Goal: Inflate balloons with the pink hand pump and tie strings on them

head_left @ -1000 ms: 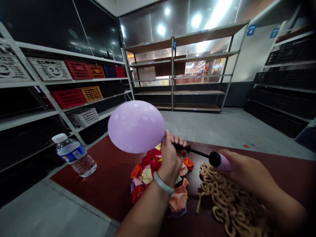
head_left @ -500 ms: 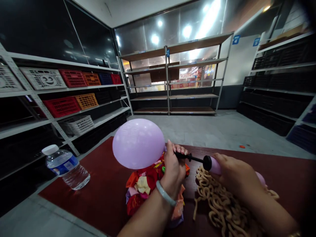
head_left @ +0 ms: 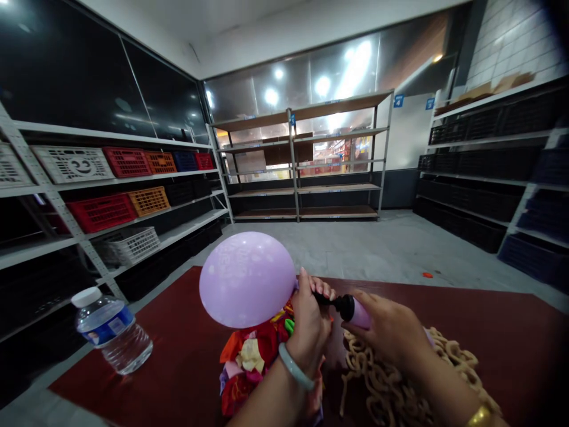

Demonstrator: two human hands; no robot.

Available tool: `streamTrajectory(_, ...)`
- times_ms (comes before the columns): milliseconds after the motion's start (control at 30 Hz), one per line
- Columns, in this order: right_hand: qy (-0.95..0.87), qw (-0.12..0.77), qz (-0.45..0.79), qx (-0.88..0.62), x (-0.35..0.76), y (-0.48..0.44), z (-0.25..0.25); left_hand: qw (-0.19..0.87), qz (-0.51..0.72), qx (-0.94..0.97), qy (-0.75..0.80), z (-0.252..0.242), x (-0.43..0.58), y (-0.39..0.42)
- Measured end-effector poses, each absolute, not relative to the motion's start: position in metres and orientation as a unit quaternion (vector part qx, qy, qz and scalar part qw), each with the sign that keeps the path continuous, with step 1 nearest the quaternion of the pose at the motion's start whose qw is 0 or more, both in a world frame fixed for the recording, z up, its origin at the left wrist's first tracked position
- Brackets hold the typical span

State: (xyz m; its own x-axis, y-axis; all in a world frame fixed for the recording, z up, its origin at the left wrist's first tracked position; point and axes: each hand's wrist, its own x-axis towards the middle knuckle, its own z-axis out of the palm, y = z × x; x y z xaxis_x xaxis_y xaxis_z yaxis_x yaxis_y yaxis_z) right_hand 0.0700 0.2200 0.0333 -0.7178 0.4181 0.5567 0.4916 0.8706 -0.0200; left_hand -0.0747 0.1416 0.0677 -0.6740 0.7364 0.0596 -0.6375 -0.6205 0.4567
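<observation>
A swollen purple balloon [head_left: 247, 279] sits on the nozzle end of a hand pump [head_left: 361, 314]. My left hand [head_left: 310, 314] is closed around the pump's black front end and the balloon's neck, with a pale bangle on the wrist. Wrapped round the pump's purple barrel is my right hand [head_left: 389, 325]; the pump's black rod barely shows between the hands. Below my left hand lies a pile of uninflated balloons [head_left: 249, 362] in red, orange, cream and pink. Under my right forearm is a heap of tan, rope-like coils [head_left: 373, 379].
A water bottle [head_left: 113, 332] with a white cap stands at the left of the dark red table [head_left: 173, 332]. Shelves with plastic crates [head_left: 102, 212] line the left wall. Behind the table stands a metal rack [head_left: 293, 190]; more shelving [head_left: 480, 178] is at the right.
My right hand has pushed the pump's barrel leftward toward my left hand, covering most of the rod. The balloon looks slightly larger. The camera view has shifted, so the scene sits lower.
</observation>
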Motion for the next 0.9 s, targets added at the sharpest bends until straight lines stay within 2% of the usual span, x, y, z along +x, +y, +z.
streamTrajectory(200, -0.915, 0.28, -0.094, -0.277, 0.073, 0.247, 0.059, 0.336, 0.919, 0.108, 0.175, 0.101, -0.119, 0.142)
streamTrajectory(400, -0.885, 0.276, -0.134, -0.349, 0.076, 0.247, 0.045, 0.346, 0.923, 0.101, 0.137, 0.072, -0.11, 0.148)
streamTrajectory(600, -0.902, 0.274, -0.132, -0.306, 0.072, 0.226, 0.044, 0.406, 0.899, 0.105, 0.126, 0.046, -0.072, 0.163)
streamTrajectory(900, -0.916, 0.273, -0.106, -0.274, 0.075, 0.226, 0.026, 0.408, 0.873, 0.183, 0.193, 0.05, -0.055, 0.15)
